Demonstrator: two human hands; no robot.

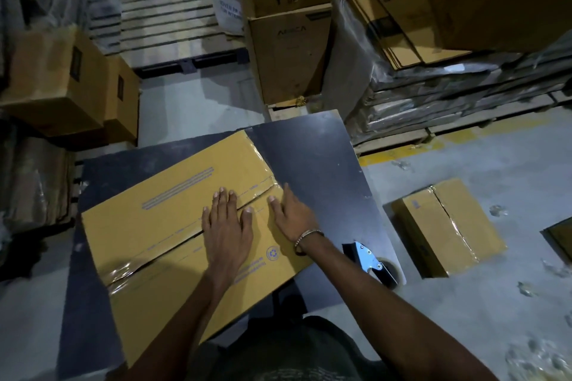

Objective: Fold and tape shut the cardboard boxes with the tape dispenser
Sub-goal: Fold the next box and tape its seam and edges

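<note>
One cardboard box (173,216) lies flat-topped on a dark table (312,158), and both hands are on it. The left hand (227,226) presses down with its fingers straight and slightly spread, the palm lying across the centre seam where the two top flaps meet. The right hand (289,215) rests just to the right of the left one, also with fingers straight, near the box's right edge, with its fingertips at the seam end. Neither hand holds anything. A metal bracelet (306,237) circles the right wrist.

Clear tape (122,272) shines on the seam at the box end to the left of and nearer than the left hand; more glossy tape shows along the far right edge, beyond the right hand's fingertips.

One tape dispenser (370,258) lies on the table behind and to the right of the right wrist, close to the table's corner, untouched by either hand.

A second box (448,226), closed and with tape along its seam, sits on the floor well to the right of the right hand. Farther ahead of both hands stand two stacked cartons (289,18), the upper one printed "THIS SIDE UP". To the left of the left hand, beyond the table, two more brown cartons (68,83) stand together.
</note>
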